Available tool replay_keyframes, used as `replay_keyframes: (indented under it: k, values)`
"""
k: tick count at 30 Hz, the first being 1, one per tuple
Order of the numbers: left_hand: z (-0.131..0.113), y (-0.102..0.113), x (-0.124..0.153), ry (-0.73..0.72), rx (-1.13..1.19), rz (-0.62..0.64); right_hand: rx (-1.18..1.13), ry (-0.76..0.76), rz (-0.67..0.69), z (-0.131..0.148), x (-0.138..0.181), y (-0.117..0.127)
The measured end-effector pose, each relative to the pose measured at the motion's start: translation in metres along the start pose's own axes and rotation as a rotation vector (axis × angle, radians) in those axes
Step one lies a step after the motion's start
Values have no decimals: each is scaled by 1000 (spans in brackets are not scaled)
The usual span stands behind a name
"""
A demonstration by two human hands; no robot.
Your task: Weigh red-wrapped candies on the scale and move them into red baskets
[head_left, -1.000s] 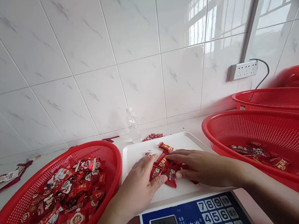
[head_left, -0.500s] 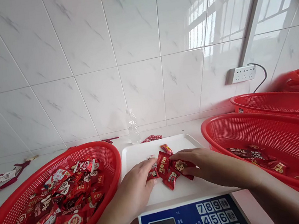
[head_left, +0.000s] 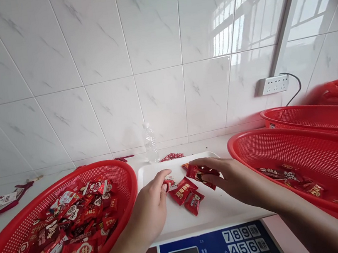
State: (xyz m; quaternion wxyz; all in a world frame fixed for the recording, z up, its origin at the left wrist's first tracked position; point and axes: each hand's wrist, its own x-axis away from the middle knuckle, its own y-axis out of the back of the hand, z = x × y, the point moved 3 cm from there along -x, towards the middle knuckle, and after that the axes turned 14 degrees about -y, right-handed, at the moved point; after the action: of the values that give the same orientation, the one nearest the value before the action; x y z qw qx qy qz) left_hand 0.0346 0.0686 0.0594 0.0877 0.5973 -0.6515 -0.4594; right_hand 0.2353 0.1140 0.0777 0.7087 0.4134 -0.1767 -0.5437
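Note:
My left hand (head_left: 152, 202) is at the left side of the white scale tray (head_left: 176, 222), its fingers closed around a small red-and-white wrapped candy (head_left: 171, 182). My right hand (head_left: 226, 173) pinches a dark red wrapped candy (head_left: 198, 173) over the tray's right part. Between the hands lie a flat red candy packet (head_left: 182, 189) with gold lettering and, nearer to me, another red wrapped candy (head_left: 194, 202). A small red wrapper (head_left: 184, 166) shows partly behind the candy in my right hand.
The scale's blue panel (head_left: 211, 250) is in front of the tray. A red basket (head_left: 121, 171) of candies stands left; another red basket (head_left: 241, 145) with some candies stands right, a further basket (head_left: 308, 111) behind it. A plastic bottle (head_left: 150, 143) stands behind the tray.
My right hand has lifted its candy slightly up and away from the pile. The small candy is now in my left hand's grasp, and the gold-lettered packet has shifted left and turned.

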Motion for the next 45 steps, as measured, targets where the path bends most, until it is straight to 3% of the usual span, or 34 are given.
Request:
replay_keyframes:
  k: [8,12,15,19,23,26,29,32,38,42,45]
  values:
    - [-4,-4,-2,-68,90,15,-614,-21,199,5,1,-6]
    - [-17,-1,-2,-141,287,52,-645,9,232,10,5,-8]
    - [-22,0,-1,-109,476,86,-660,35,252,12,8,-13]
    - [-21,-5,0,-61,659,81,-717,89,378,17,13,-20]
    - [-16,-3,-1,-31,694,-57,-564,91,277,15,11,-16]
    - [-10,4,-2,-4,673,-239,-228,103,206,13,8,-18]
    - [-5,8,-1,16,660,-350,55,149,249,10,6,-27]
    - [-4,9,-1,18,643,-348,166,144,295,7,6,-33]
    - [-6,7,-2,5,628,-328,204,142,178,6,4,-30]
    - [-6,7,-2,13,649,-316,198,175,296,6,4,-37]
    - [-8,6,-2,9,660,-295,212,178,296,8,6,-38]
